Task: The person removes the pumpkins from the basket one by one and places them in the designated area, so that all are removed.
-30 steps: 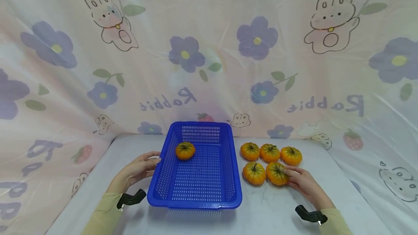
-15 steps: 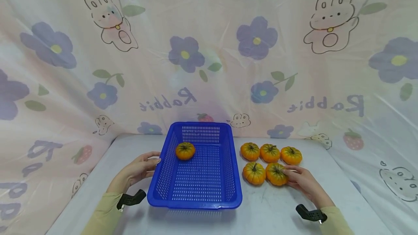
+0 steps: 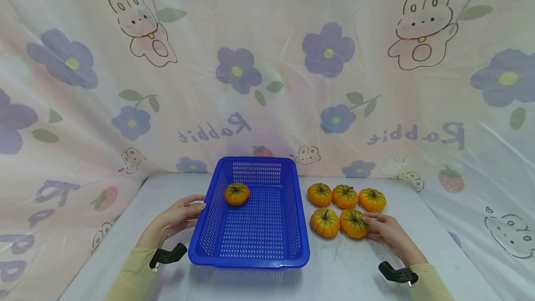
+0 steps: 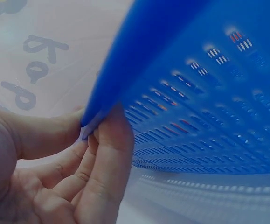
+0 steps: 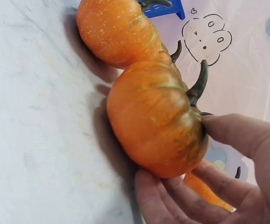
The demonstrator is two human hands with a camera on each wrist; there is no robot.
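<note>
With thumb and curled fingers, my left hand point(image 3: 177, 217) pinches the left rim of a blue plastic basket point(image 3: 251, 262); the rim lies between them in the left wrist view. Inside the basket, toward the back left, sits one small orange pumpkin point(image 3: 237, 194). My right hand point(image 3: 388, 233) grips the front-right pumpkin point(image 5: 155, 116) of a group on the table. Its thumb lies near the dark green stem, and its fingers reach around the lower side. A neighbouring pumpkin point(image 3: 325, 222) stands just left of the gripped one.
Behind these two, a row of three pumpkins has its middle one point(image 3: 345, 196) with a bent stem. The white table point(image 3: 347, 273) meets a patterned cloth backdrop point(image 3: 284, 106) at its far edge. Both wrists carry black camera mounts.
Almost nothing differs; the view tilts very slightly. Both hands keep their places, the left on the basket rim and the right on the pumpkin.
</note>
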